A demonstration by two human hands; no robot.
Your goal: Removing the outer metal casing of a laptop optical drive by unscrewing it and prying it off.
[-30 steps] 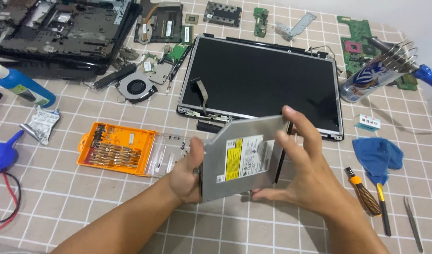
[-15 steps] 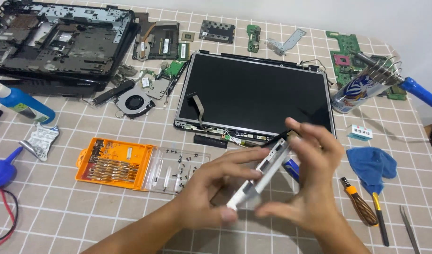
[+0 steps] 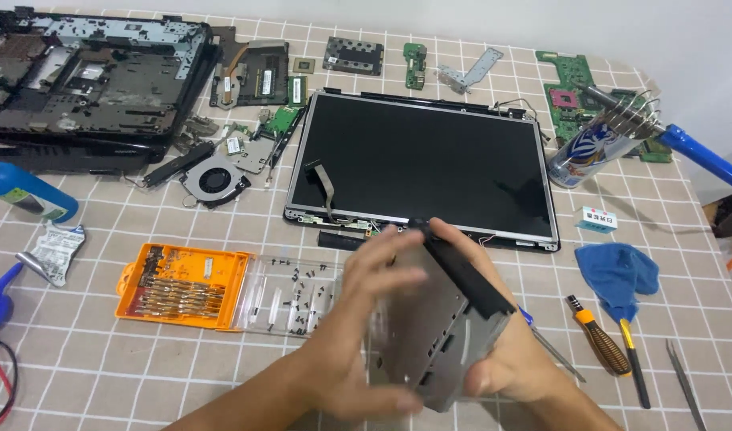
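Both hands hold a flat grey optical drive [image 3: 441,327] above the checked tablecloth [image 3: 102,375], low in the view and just right of centre. The drive is tilted, its metal face turned up toward the camera and its black front bezel running along the upper right edge from about 11 o'clock down to 4 o'clock. The left hand [image 3: 358,335] is at the drive's 9 o'clock side: its fingers, blurred, spread across the metal face at about 10 o'clock, with the palm and thumb under the lower left edge, so the hand is clasped on the drive. The right hand [image 3: 501,359] grips from 4 o'clock, palm beneath the lower right corner, fingers curled up over the bezel and closed on it; the fingertips reach the drive's top corner at 12 o'clock. At 12 o'clock from the drive, just behind the fingertips, lies a bare laptop screen panel [image 3: 422,160]. At 9 o'clock, near the left wrist, sits an orange screwdriver bit case [image 3: 182,286] with its clear lid [image 3: 294,299] open and small screws on it. At 3 o'clock lie an orange-handled screwdriver [image 3: 599,347] and a blue cloth [image 3: 617,271].
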